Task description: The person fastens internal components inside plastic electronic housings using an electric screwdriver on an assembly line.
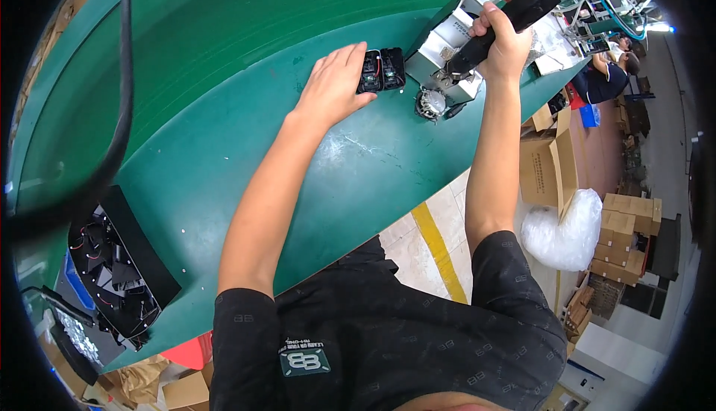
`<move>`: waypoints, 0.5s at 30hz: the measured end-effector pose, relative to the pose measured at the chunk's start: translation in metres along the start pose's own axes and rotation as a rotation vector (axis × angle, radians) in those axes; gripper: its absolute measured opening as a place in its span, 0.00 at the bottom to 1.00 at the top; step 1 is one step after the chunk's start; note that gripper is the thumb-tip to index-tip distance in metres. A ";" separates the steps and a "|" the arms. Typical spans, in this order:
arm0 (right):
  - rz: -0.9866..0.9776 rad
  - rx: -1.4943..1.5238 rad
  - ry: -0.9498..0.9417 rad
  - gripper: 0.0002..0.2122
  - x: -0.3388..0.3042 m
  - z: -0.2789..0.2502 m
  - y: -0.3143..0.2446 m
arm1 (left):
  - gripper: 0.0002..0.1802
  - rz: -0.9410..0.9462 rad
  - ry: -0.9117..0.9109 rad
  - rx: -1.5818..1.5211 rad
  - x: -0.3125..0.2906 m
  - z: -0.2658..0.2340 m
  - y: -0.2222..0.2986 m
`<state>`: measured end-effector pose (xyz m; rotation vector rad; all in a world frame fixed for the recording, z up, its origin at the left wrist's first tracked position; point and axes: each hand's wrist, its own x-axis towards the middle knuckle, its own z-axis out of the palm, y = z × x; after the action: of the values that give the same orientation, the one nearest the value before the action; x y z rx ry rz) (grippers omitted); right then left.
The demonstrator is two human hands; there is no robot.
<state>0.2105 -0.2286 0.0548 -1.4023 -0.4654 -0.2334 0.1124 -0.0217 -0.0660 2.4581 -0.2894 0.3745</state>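
Note:
My left hand (333, 86) braces a small black plastic case (392, 68) on the green tabletop, with the fingers along its left and far edge and the thumb at its near corner. The case lies opened out in two halves, with small wires and parts inside. In my right hand (505, 47) is a black electric screwdriver (514, 19), gripped around its body and tilted down to the left. Its lower end is over a metal box-shaped fixture (440, 49), and its tip cannot be made out. Just below sits a small round container (430, 103) with shiny contents.
A black bin (123, 269) of loose black parts stands at the table's left end. A dark cable (123, 90) hangs at the upper left. Right of the green table (335, 172) are an open carton (543, 172) and a white plastic bag (565, 232). A person (603, 79) sits farther off.

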 end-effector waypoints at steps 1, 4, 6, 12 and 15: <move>0.012 -0.014 0.017 0.17 -0.001 -0.001 -0.001 | 0.46 0.012 -0.025 -0.015 0.002 0.001 0.002; 0.031 0.004 0.043 0.17 0.002 0.001 -0.001 | 0.44 0.005 -0.024 -0.037 -0.007 -0.004 0.004; 0.071 0.053 0.047 0.17 0.003 -0.002 0.001 | 0.44 -0.007 -0.019 -0.065 -0.024 -0.013 0.007; 0.069 0.068 0.124 0.16 -0.001 -0.010 -0.007 | 0.42 0.002 -0.017 -0.116 -0.081 -0.041 0.022; 0.066 0.172 0.085 0.16 -0.018 0.009 -0.002 | 0.41 -0.059 0.008 -0.211 -0.110 -0.042 0.019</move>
<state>0.1927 -0.2219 0.0494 -1.2327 -0.3602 -0.1939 -0.0048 0.0021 -0.0598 2.2522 -0.2399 0.3113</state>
